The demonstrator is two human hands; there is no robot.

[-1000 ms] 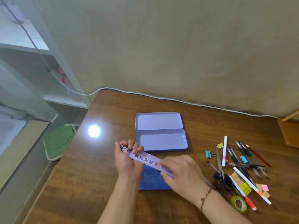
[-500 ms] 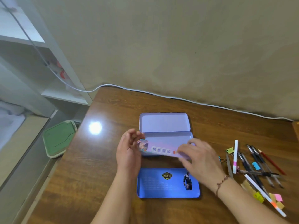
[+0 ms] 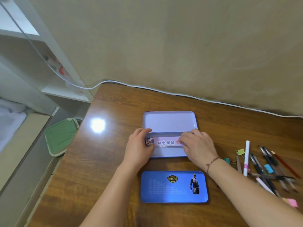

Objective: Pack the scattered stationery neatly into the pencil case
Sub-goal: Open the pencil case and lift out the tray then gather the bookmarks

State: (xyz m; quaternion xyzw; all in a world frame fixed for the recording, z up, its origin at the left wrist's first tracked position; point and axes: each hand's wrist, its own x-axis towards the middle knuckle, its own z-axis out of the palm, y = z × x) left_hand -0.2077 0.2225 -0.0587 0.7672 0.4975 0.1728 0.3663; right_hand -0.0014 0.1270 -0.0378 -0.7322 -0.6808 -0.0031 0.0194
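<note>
An open lilac tin pencil case [image 3: 169, 121] lies in the middle of the wooden table, lid flat toward the wall. Over its near tray I hold a long pink ruler [image 3: 165, 142] with a cartoon face and round printed characters. My left hand [image 3: 139, 146] pinches its left end and my right hand [image 3: 197, 145] grips its right end. Whether the ruler touches the tray floor I cannot tell. A blue tin piece [image 3: 173, 186] with a logo and a standing figure lies nearer to me. Several pens [image 3: 265, 166], a white marker [image 3: 246, 158] and binder clips [image 3: 240, 152] lie scattered on the right.
A white cable [image 3: 164, 91] runs along the table's back edge by the wall. Sticky notes [image 3: 292, 202] sit at the right edge. A green board [image 3: 61, 136] lies on the floor left of the table, below white shelves [image 3: 65, 94].
Both hands have carried the ruler away from me, from above the blue tin to over the open case's tray, and levelled it. The blue tin is now uncovered.
</note>
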